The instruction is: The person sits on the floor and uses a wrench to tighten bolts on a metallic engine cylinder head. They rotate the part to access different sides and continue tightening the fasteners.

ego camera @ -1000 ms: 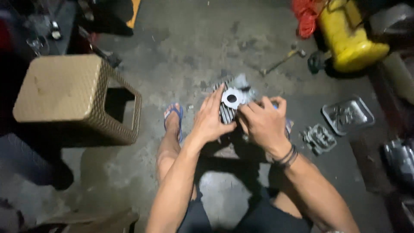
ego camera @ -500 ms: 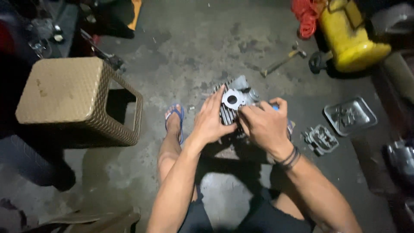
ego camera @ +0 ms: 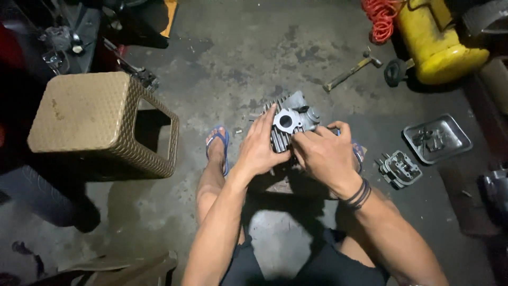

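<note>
Both hands are closed on a finned grey cylinder head (ego camera: 288,127), held low over the floor between the person's knees. Left hand (ego camera: 260,149) lies flat against its near-left side, fingers spread up along the fins; right hand (ego camera: 321,153) grips the right side, fingers curled toward the round port on top. Whether the fingertips of the right hand pinch some small part there cannot be told, since the knuckles hide them.

To do this well, the left palm should brace the casting firmly so it cannot turn, while the right works with fingertips only, close to the port; the fins are thin, so pressure is better spread over several of them.

Below is a stained concrete floor (ego camera: 254,58), dimly lit. A woven tan stool (ego camera: 92,119) stands toward the left edge. Near the right edge sit a metal tray (ego camera: 456,142) of small parts and, just beside it, another engine piece (ego camera: 400,169). Farther off lie a hammer (ego camera: 352,70), a yellow tank (ego camera: 436,42) and an orange cord (ego camera: 380,16). A blue sandal (ego camera: 217,145) shows on the left foot.
</note>
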